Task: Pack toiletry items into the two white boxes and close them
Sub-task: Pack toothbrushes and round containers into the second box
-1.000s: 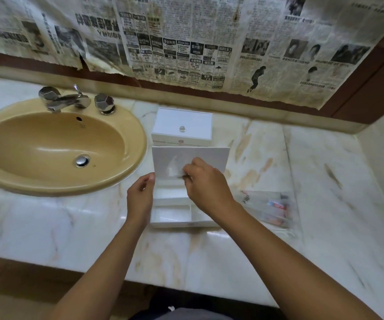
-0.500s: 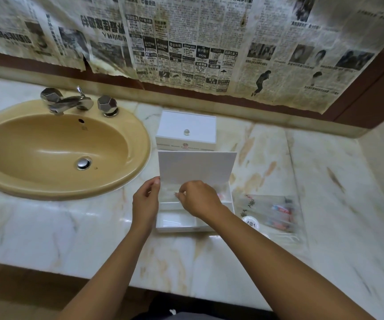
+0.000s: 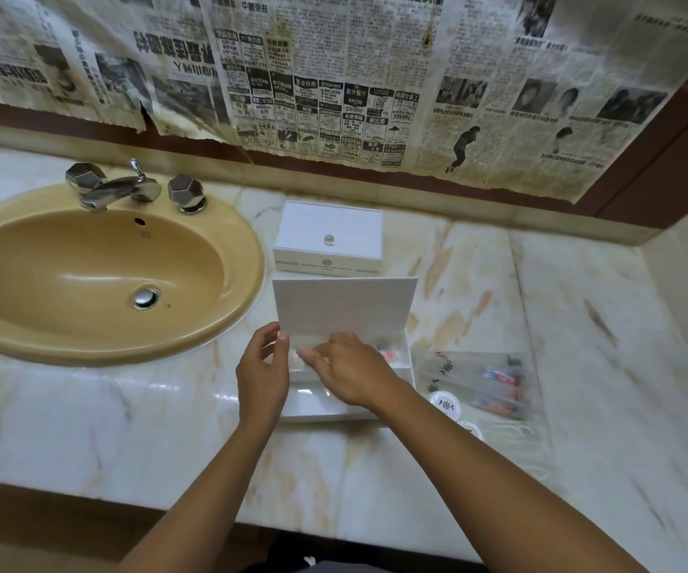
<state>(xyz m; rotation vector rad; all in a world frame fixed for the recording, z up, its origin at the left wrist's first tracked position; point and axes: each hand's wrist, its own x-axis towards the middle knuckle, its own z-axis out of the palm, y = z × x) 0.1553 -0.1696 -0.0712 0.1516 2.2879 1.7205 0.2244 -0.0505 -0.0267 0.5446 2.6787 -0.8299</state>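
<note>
Two bare forearms reach in over the front edge of the marble worktop (image 3: 375,481) toward the open white box (image 3: 334,407), which sits about midway between the front and back edges, just right of the basin. The left hand (image 3: 261,376) is at the box's left side, its thumb and curled fingers pinching the lower left corner of the raised lid (image 3: 344,306), which stands nearly upright at the back of the box. The right hand (image 3: 350,370) lies over the middle of the box with its fingers reaching left into a compartment; whether they grip anything cannot be told, as the spot is blurred. A small red and white item (image 3: 385,352) shows in the back right compartment, just beyond the right hand.

Just right of the box, clear plastic packets (image 3: 495,386) with red and blue printing lie flat on the worktop, and two small round white caps (image 3: 445,403) sit at their near left edge.

Behind the open box, closer to the back edge, stands the second white box (image 3: 328,241), lid down, with a small clear knob on top and a printed front face.

To the left, a tan oval sink (image 3: 86,283) is set into the worktop, with a chrome tap (image 3: 127,190) at its far rim. Old newspaper sheets (image 3: 334,76) cover the wall above.
</note>
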